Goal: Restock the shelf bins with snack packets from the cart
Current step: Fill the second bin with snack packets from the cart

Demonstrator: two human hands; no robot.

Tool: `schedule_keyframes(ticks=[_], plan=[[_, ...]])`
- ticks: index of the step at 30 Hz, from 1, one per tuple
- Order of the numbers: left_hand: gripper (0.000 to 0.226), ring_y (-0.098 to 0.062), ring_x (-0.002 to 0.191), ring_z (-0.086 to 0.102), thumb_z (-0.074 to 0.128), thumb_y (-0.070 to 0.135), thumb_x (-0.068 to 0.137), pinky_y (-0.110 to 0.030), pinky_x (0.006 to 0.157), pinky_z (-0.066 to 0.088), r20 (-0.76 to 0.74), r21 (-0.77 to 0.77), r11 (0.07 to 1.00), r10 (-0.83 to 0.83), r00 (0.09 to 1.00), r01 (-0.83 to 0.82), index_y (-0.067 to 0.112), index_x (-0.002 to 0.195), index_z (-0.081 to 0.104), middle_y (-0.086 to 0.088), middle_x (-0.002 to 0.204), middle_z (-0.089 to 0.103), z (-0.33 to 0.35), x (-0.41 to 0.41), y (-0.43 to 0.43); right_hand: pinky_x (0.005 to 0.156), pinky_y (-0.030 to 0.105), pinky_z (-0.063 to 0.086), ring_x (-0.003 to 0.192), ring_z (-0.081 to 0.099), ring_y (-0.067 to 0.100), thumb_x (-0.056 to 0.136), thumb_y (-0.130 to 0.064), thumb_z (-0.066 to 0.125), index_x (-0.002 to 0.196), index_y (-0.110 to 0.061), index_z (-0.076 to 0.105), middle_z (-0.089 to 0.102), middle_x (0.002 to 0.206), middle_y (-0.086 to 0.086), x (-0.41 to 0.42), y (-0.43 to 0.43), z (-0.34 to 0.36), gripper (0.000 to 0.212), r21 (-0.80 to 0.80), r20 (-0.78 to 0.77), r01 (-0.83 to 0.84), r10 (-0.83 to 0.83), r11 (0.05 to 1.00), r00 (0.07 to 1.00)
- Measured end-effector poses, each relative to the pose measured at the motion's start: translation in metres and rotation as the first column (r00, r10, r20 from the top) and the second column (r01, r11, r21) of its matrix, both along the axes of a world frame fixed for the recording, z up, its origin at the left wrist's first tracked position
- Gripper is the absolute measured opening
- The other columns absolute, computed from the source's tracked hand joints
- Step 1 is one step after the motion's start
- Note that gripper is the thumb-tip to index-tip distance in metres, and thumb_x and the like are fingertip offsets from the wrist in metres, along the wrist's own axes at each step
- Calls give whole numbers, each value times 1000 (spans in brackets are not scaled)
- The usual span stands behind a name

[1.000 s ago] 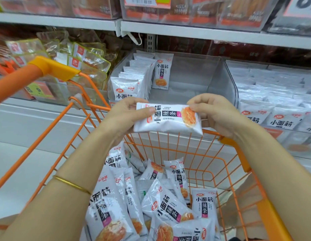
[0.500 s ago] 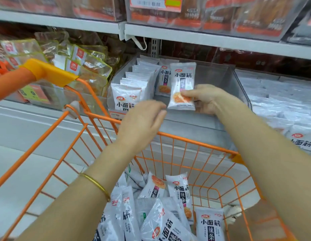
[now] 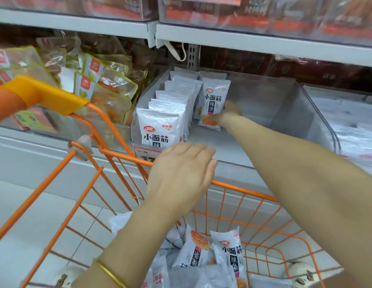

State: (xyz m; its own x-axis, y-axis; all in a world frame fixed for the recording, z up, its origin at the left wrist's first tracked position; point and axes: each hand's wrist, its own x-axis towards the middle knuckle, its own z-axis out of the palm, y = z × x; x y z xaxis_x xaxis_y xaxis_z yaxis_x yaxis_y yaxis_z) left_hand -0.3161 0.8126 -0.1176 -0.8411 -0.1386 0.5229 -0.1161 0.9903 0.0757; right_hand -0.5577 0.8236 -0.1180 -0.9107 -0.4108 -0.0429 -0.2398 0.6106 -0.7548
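At six o'clock, nearest me, packets [image 3: 228, 256] lie heaped in the orange cart [image 3: 249, 190]. A gold bangle [image 3: 110, 273] sits on my left wrist at seven o'clock. My left hand [image 3: 181, 175] is at mid-view over the cart's far rim, palm down, fingers straight and pressed side by side, holding nothing. I cannot tell whether it touches the wire.

My right arm runs from four o'clock toward twelve, into the clear bin [image 3: 284, 113]. There my right hand [image 3: 230, 112] pinches one packet [image 3: 215, 100] by its lower end, thumb on the printed face. The other fingers are hidden behind it. That packet stands upright with a slight tilt, low in the bin. At its nine o'clock, just beside it, a row [image 3: 166, 121] of the same packets stands on edge along the bin's left wall, and more stand behind it at twelve.

Farther off, yellow-edged packs [image 3: 106, 88] fill the space at ten o'clock. A second bin [image 3: 351, 121] of white packets, blurred, lies at three. A grey shelf [image 3: 264, 42] spans the top.
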Motion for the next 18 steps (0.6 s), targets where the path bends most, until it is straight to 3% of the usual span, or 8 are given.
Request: schedule_keyframes(ticks=[5, 13, 18], plan=[[40, -19, 98, 65, 36, 32, 92, -29, 89, 36, -16, -7, 1000, 15, 1000, -15, 18, 105, 71, 1, 103, 71, -1, 0, 1, 78, 30, 46, 105, 62, 24, 76, -27, 79, 113, -7, 58, 65, 113, 7, -9, -19, -7, 47, 4, -24, 62, -62, 998, 998], [39, -19, 97, 65, 36, 32, 92, -29, 90, 34, -31, 5, 1000, 23, 999, -23, 19, 103, 72, 2, 103, 71, -1, -1, 2, 85, 32, 49, 108, 62, 24, 88, -18, 65, 119, -6, 55, 63, 120, 9, -26, -51, -25, 34, 56, -68, 197, -193, 979, 979], [38, -18, 94, 66, 37, 31, 91, -28, 88, 34, -39, -2, 1000, 30, 999, -30, 19, 100, 72, 2, 101, 72, 1, 1, 3, 76, 31, 46, 108, 61, 28, 87, -13, 64, 123, -2, 49, 61, 120, 11, -20, -41, -28, 40, 126, -53, 140, -134, 982, 989]])
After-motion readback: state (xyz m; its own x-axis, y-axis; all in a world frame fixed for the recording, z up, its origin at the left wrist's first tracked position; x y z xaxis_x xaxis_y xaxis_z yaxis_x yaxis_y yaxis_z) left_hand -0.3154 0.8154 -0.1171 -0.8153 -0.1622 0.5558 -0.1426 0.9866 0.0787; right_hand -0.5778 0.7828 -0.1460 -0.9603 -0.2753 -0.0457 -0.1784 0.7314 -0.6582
